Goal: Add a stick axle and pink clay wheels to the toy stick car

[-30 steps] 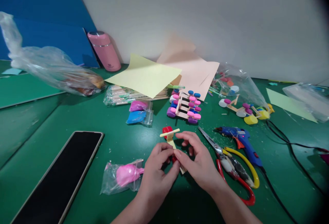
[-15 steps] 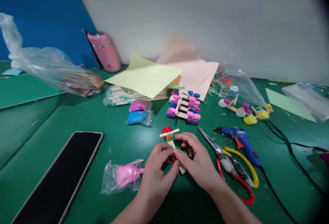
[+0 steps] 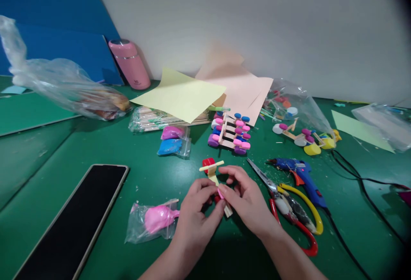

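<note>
Our left hand and right hand pinch a pink piece at the stick frame; wheeled models at hands' 12 o'clock.

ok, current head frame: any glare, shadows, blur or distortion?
Head view: dark, blurred upper right corner; whitish sheen on the clear plastic bag at left; shadow across the upper pale pink paper; green table darkens between the forearms; smartphone looks stretched toward the lower left; pink piece between left hand and right hand is soft, partly hidden.
</note>
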{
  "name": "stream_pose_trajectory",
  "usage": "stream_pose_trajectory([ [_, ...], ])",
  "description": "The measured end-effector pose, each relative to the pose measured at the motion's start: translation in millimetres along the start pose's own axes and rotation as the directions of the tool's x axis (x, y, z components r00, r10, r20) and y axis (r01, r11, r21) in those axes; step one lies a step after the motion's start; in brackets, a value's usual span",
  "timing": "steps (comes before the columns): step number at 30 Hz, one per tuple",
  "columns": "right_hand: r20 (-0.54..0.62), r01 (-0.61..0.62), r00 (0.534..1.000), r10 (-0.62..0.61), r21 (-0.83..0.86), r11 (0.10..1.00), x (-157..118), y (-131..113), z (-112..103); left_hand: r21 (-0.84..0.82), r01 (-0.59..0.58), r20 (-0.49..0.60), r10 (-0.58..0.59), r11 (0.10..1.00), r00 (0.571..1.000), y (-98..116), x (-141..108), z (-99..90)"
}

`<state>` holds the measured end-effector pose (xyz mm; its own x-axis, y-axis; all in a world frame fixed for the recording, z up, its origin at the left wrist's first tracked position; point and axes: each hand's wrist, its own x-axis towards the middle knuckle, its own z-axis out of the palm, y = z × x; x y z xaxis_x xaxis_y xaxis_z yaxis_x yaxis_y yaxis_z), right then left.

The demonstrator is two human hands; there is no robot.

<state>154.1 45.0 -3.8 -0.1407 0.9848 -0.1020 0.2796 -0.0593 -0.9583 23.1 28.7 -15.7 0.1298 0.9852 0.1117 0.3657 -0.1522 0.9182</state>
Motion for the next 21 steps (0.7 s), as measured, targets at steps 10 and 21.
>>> stream_pose_trajectory([
  [10,-0.003,0.048,0.999,-0.048,-0.068,0.997,-0.7,-5.1,-3.3,0.006,0.011,-0.009,-0.011,1.0,1.0,4.4,0.3,-1.8],
  [21,0.0,0.088,0.996,-0.088,-0.12,0.989,-2.4,-5.7,-4.6,-0.002,0.01,-0.02,-0.01,1.0,1.0,4.7,-0.1,-1.9],
])
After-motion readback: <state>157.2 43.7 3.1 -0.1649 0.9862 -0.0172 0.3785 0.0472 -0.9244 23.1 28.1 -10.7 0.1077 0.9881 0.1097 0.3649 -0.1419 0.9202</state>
